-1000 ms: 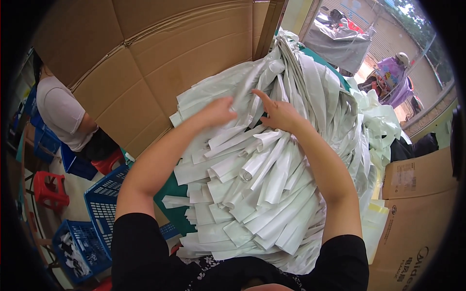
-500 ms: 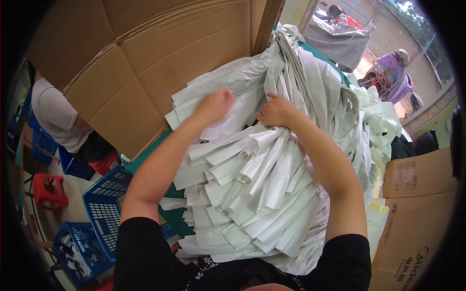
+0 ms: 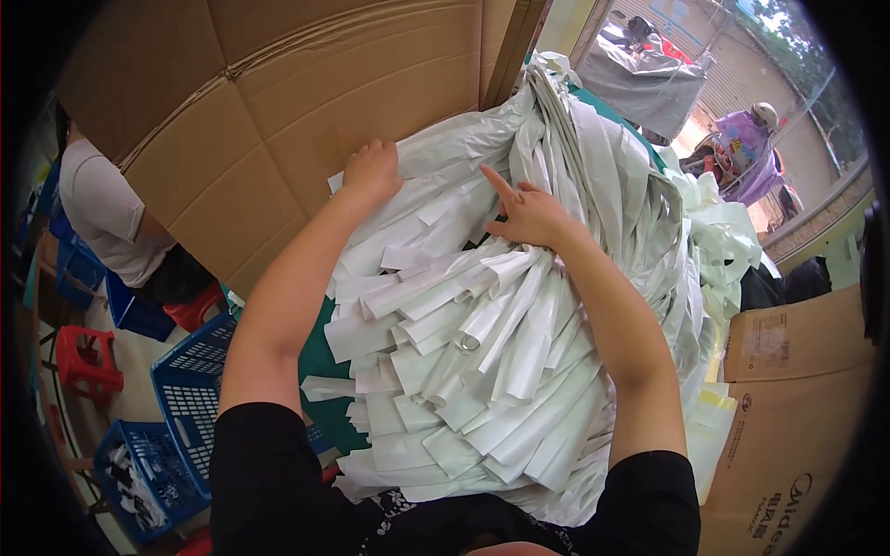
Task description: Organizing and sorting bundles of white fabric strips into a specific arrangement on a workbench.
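A large heap of long white strips [image 3: 519, 324], papery or plastic-looking with flat cut ends, fans out in front of me. My left hand [image 3: 373, 173] is at the heap's far left, beside the brown cardboard. Its fingers are bent round some white strips, and a pale end pokes out to its left. My right hand [image 3: 531, 215] rests over the middle of the heap, where the strips bunch together. Its index finger points up and left, with the thumb held apart; the other fingers are partly curled. The strips' far ends gather at the back in a thick bundle [image 3: 556, 111].
Tall cardboard [image 3: 306, 120] walls the far left; a printed carton [image 3: 797, 408] stands at right. Green table surface [image 3: 338, 408] shows under the strips. Blue crates [image 3: 190, 398], a red stool [image 3: 88, 361] and a seated person [image 3: 116, 213] are at left. A covered scooter [image 3: 751, 148] stands outside.
My left hand has moved left and away from me to the strips beside the cardboard, and those strips have shifted. My right hand has stayed near its place, its index finger and thumb spreading wider.
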`<action>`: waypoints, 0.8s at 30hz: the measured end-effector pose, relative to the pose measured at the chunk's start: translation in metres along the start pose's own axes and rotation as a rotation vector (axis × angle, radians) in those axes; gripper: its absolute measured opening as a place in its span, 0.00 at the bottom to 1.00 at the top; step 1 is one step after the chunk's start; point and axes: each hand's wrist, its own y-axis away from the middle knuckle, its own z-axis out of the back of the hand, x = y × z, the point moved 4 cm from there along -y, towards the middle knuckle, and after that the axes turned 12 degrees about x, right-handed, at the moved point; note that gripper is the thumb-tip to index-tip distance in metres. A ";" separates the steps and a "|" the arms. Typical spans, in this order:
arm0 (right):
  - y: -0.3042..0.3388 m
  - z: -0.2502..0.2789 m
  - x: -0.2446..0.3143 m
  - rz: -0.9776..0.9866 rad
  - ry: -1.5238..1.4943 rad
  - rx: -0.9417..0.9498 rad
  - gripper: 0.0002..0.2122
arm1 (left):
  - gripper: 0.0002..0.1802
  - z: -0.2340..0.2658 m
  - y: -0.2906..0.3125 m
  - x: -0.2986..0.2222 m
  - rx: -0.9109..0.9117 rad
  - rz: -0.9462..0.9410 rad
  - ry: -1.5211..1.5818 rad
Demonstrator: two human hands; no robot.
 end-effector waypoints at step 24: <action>0.006 0.008 0.002 0.070 -0.080 -0.248 0.13 | 0.13 -0.070 0.032 -0.107 0.357 -0.256 0.502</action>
